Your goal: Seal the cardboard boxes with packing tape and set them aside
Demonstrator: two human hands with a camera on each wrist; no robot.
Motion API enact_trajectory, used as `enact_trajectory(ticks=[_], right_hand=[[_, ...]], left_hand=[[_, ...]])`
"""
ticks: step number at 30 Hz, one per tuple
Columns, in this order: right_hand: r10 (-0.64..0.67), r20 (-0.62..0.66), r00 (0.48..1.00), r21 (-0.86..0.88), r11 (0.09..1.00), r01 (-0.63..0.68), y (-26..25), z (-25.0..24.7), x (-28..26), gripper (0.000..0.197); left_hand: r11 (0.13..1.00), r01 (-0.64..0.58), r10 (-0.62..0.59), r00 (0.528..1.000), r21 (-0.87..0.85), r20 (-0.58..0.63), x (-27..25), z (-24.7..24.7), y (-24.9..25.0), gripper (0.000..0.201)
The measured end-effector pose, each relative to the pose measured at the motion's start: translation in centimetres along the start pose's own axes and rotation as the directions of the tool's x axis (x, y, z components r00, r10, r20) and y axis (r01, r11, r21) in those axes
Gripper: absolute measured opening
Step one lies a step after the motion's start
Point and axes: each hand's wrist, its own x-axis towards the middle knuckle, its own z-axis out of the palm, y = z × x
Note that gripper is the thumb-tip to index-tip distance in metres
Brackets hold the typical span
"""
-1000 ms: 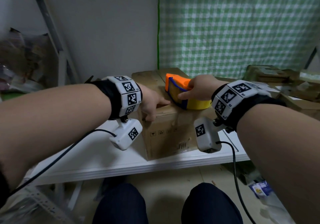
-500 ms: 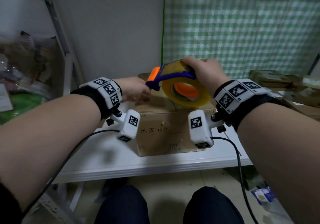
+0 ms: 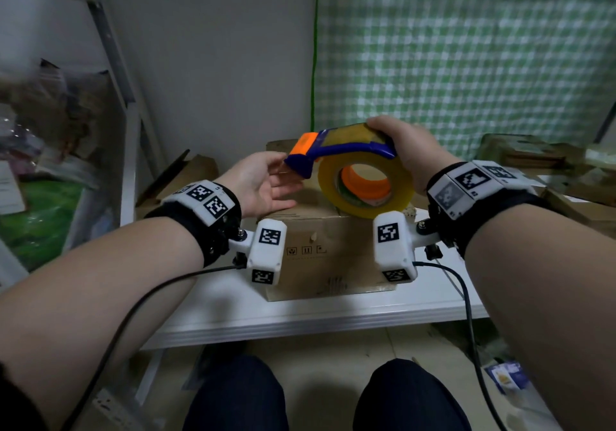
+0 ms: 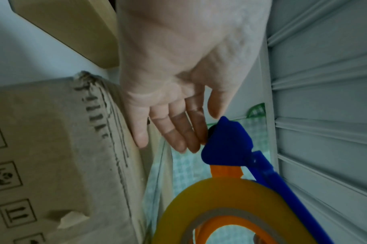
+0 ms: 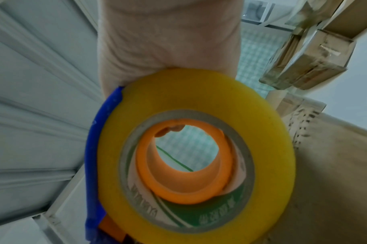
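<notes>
A brown cardboard box (image 3: 328, 250) (image 4: 53, 165) stands on the white table (image 3: 300, 314) in front of me. My right hand (image 3: 405, 150) grips a tape dispenser (image 3: 346, 160) (image 5: 195, 156) from above: a blue frame with an orange tip, carrying a yellow roll of packing tape (image 3: 365, 184). It hangs tilted just above the box top. My left hand (image 3: 266, 180) (image 4: 174, 92) is open, palm up, with its straight fingers (image 4: 191, 135) touching the dispenser's blue front end. A clear strip of tape (image 4: 157, 173) seems to run along the box edge.
More cardboard boxes (image 3: 533, 157) are piled at the right, and flattened cardboard (image 3: 176, 180) leans behind the left wrist. A metal shelf frame (image 3: 113, 64) with bags stands at the left. A green checked curtain (image 3: 466, 47) hangs behind. My knees (image 3: 240, 394) are under the table edge.
The right hand has lifted the dispenser off the box top and tilted it. The left hand left the box's front corner and turned palm up to the dispenser's front end.
</notes>
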Motion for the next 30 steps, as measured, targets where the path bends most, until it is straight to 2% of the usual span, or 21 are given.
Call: enact_trajectory(ticks=[5, 10, 14, 19, 24, 30], right_hand=[[-0.002, 0.043, 0.999, -0.001, 1.0, 0.002, 0.3, -0.2, 0.1, 0.043], [-0.019, 0.066, 0.998, 0.035, 0.999, 0.016, 0.6, -0.5, 0.1, 0.037], [-0.02, 0.097, 0.995, 0.064, 0.998, 0.014, 1.0, -0.9, 0.2, 0.036], [-0.039, 0.15, 0.988, 0.131, 0.991, 0.019, 1.4, -1.5, 0.2, 0.031], [-0.037, 0.195, 0.98, 0.187, 0.982, 0.0, 1.7, -2.0, 0.2, 0.029], [-0.043, 0.24, 0.97, 0.24, 0.971, -0.016, 2.0, -2.3, 0.3, 0.028]], left_hand=[[0.999, 0.004, -0.005, 1.0, -0.053, -0.013, 0.0, 0.1, -0.2, 0.003], [0.997, 0.076, -0.078, 0.994, 0.027, 0.078, 0.0, 0.1, -0.3, 0.01], [0.998, 0.046, -0.043, 0.993, -0.029, 0.113, 0.0, 0.5, -0.3, 0.018], [0.996, 0.046, -0.037, 0.993, -0.077, 0.116, 0.3, 1.0, -0.7, 0.018], [0.992, 0.085, -0.066, 0.98, -0.094, 0.19, 0.5, 1.6, -1.2, 0.019], [0.987, 0.064, -0.023, 0.963, -0.147, 0.269, 0.8, 1.9, -1.5, 0.016]])
